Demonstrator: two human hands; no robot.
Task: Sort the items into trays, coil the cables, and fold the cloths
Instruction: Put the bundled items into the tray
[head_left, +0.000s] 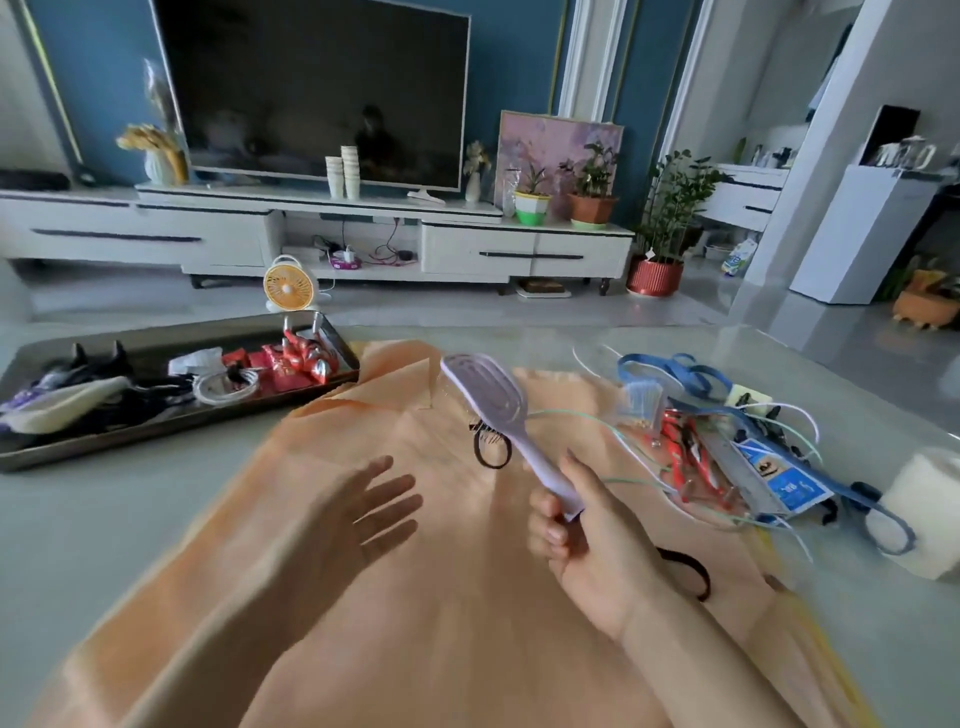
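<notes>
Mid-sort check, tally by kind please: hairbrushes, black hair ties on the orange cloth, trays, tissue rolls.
Hairbrush: 1, held by the right hand
Black hair ties: 2
Tray: 1
Tissue roll: 1
Total: 5

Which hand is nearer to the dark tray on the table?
Left. The left hand is open over the orange cloth, to the right of the tray. The right hand is farther right and grips the lilac hairbrush by its handle.
</notes>
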